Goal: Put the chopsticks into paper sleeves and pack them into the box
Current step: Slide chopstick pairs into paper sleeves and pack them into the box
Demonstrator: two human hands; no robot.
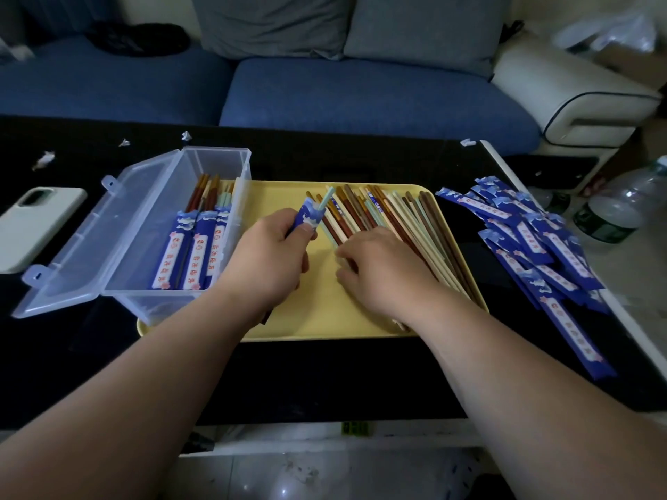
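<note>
— Three filled sleeves in the box, chopstick ends poking out at the far end. Any print legible?

— No. The sleeves are blue with a white strip of red characters, too small to read. One loose chopstick has blue print, also unreadable.

— Hands?

— Left hand grips a sleeve with a pale green chopstick sticking out the top. Right hand has bent fingers on the loose chopsticks; can't tell if it has pinched one.

— What's hidden?

— The lower part of the held sleeve is behind the left hand. The near ends of the loose pile are under the right hand and forearm. The bottles at the right are partly cut off.

— Layout?

— Yellow tray on a black table. The box sits on the tray's left end, with its clear lid hanging open to the left. Loose chopsticks fan across the tray's right half. A pile of empty sleeves lies right of the tray, and a phone lies camera-side up at the far left (paper scraps near the table's far edge). Blue sofa with grey cushions behind. The light is dim.
</note>
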